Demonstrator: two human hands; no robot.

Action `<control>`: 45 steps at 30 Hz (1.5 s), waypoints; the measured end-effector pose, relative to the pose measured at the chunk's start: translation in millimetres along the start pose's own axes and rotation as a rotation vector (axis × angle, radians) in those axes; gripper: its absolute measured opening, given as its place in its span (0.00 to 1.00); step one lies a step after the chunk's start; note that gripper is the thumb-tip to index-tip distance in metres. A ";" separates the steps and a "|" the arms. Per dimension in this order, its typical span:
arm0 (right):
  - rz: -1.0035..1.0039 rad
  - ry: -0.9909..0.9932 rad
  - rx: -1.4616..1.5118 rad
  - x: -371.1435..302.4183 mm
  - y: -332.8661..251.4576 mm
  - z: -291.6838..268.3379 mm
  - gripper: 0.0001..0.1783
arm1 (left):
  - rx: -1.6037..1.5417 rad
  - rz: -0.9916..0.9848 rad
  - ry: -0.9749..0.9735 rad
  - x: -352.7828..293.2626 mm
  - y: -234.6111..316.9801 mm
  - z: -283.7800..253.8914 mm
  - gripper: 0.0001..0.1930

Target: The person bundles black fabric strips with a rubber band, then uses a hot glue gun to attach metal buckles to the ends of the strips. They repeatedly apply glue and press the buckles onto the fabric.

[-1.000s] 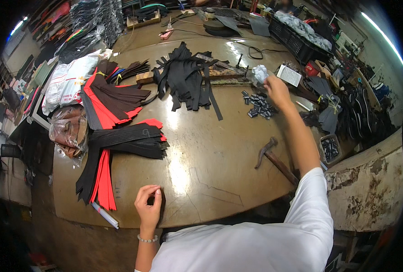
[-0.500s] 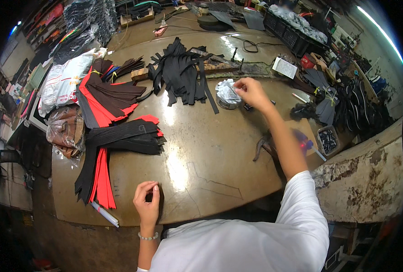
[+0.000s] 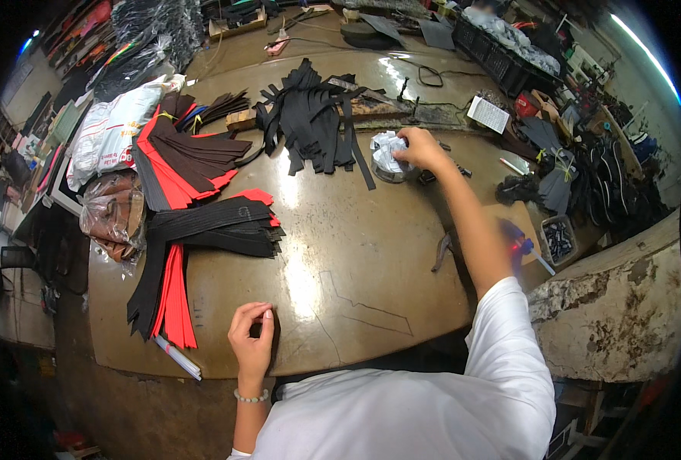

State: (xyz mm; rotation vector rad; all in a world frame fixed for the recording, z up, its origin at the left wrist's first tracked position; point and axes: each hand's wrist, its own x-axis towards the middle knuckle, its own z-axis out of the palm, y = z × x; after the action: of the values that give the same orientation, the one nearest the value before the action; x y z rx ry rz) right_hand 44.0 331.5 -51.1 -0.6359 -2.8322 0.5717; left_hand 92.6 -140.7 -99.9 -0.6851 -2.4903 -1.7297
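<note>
Left hand (image 3: 251,335): fingertips together near the front edge of the desk (image 3: 379,253), nothing visible between. Right hand (image 3: 421,149): holds the stuffed round container (image 3: 389,174), beside the black strips (image 3: 307,119). Current step: apparently handling; any shift requires firm grip.

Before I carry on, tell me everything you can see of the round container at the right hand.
The round container stands upright on the brown tabletop, just right of the heap of black strips. Its low wall looks shiny, clear or metallic, I can't tell which. Crumpled silvery-white pieces heap above its rim, with no lid showing. The right hand touches it at the upper right; whether on rim or contents is unclear.
</note>
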 end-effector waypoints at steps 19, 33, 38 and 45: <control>0.117 -0.132 0.562 2.1 32.6 -27.4 0.14 | -0.003 0.014 -0.005 -0.6 -0.2 0.8 0.05; 0.110 -0.189 0.594 11.3 32.1 -37.2 0.14 | -0.013 0.014 -0.002 0.0 -1.5 1.8 0.05; 0.064 -0.195 0.421 11.4 24.5 -38.8 0.15 | 0.038 -0.053 -0.059 10.5 19.6 8.2 0.05; 0.068 -0.231 0.446 15.2 25.4 -33.9 0.17 | 0.041 0.386 -0.351 154.5 56.6 155.0 0.33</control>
State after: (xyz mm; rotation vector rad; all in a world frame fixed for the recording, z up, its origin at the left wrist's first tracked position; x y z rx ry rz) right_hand 48.6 370.6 -29.2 -0.6116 -2.7406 1.3157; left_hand 8.1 66.4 -66.8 -1.4628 -2.3623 -1.5197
